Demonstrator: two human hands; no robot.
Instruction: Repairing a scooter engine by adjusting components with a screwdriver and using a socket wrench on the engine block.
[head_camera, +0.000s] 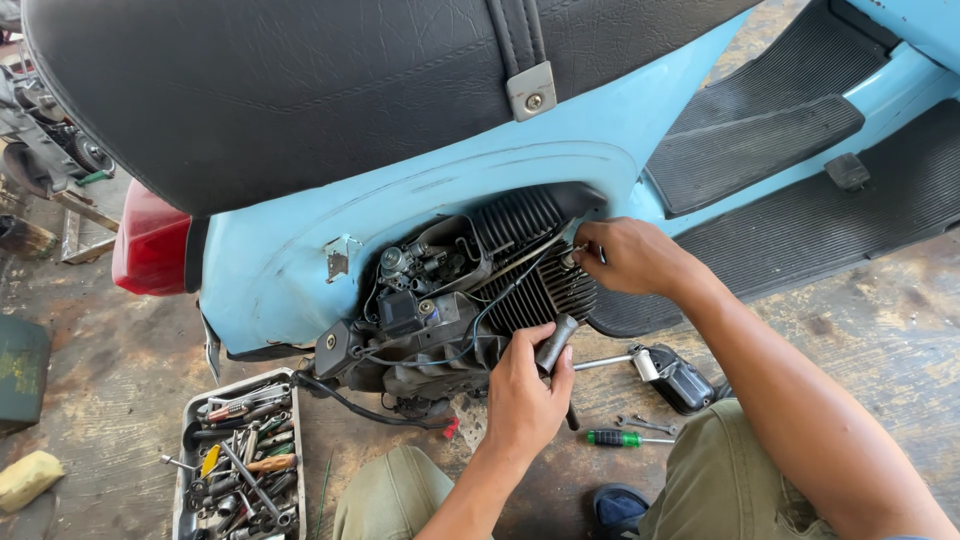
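Left hand (525, 395) grips a grey tool handle (556, 343) below the scooter engine (470, 285); right hand (630, 257) pinches a small fitting (572, 257) at the finned cylinder (545, 290).

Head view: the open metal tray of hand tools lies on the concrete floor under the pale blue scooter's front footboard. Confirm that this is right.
Not right. In the head view the open metal tray of hand tools lies on the concrete floor below the pale blue scooter's rear end, near the red tail light, not under the front footboard.
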